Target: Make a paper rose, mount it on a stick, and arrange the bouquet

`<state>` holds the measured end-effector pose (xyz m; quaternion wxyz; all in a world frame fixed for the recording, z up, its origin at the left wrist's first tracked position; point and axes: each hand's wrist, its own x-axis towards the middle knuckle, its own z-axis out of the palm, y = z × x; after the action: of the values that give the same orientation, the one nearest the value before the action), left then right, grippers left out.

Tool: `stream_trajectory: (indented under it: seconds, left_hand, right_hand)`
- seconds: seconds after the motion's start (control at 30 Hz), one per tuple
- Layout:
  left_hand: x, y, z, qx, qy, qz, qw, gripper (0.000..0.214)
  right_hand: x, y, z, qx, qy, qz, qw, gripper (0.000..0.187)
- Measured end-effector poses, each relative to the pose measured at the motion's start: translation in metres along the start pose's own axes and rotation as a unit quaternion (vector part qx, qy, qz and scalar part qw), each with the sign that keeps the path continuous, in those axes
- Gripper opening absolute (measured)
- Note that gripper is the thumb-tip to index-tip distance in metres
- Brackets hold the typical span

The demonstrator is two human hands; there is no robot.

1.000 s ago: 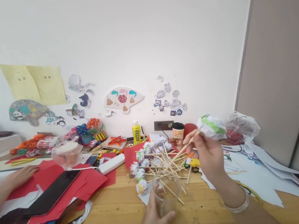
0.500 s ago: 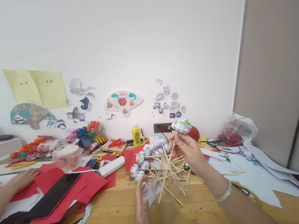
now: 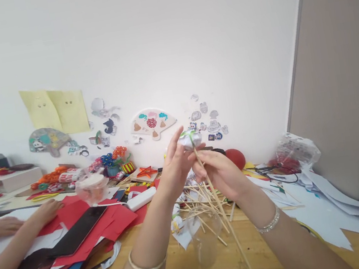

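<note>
In front of me is a white paper flower (image 3: 190, 140) with green on it, mounted on a long thin wooden stick (image 3: 226, 218). My right hand (image 3: 222, 171) pinches the stick just below the flower head. My left hand (image 3: 176, 167) is at the flower's left side, its fingers around the head and its index finger pointing up. Below both hands, a clear plastic cup (image 3: 206, 240) stands on the table. Behind the cup lies a pile of wooden sticks (image 3: 204, 199), with more crumpled paper flowers (image 3: 178, 224) partly hidden by my left arm.
A co-worker's hands (image 3: 46, 212) rest on papers at the left. Red paper (image 3: 118, 218), a black phone (image 3: 78, 231) and a white power strip (image 3: 142, 199) lie nearby. White sheets (image 3: 319, 212) and a plastic bag (image 3: 297, 151) are at the right.
My left hand has risen from beside the cup to the flower head. The flower has moved left and down, and its stick now slants down to the right instead of left.
</note>
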<state>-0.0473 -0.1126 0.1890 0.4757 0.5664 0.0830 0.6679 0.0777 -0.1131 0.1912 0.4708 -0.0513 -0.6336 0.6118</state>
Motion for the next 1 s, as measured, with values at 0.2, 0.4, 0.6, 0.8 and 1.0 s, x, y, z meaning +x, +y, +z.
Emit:
stream_trajectory:
  seconds: [0.2, 0.4, 0.6, 0.8, 1.0]
  left_hand:
    - [-0.008, 0.002, 0.009, -0.035, 0.017, 0.035, 0.999, 0.037]
    - [-0.006, 0.002, 0.005, -0.051, 0.048, 0.070, 0.995, 0.033]
    - [-0.009, 0.002, 0.008, -0.061, 0.024, 0.072, 0.995, 0.037]
    - [-0.013, 0.001, 0.015, -0.036, 0.008, 0.080, 0.996, 0.036]
    - [-0.013, 0.003, 0.010, 0.006, -0.035, 0.083, 0.996, 0.036]
  right_hand:
    - [-0.015, 0.003, 0.009, -0.005, 0.017, 0.019, 1.000, 0.020]
    - [-0.030, -0.007, 0.018, -0.020, 0.031, 0.058, 0.998, 0.027]
    - [-0.041, -0.021, 0.027, -0.051, 0.042, 0.070, 0.995, 0.029]
    - [-0.045, -0.011, 0.023, -0.057, 0.052, 0.026, 0.997, 0.030]
    - [-0.049, -0.001, 0.014, -0.137, 0.055, 0.001, 0.989, 0.029]
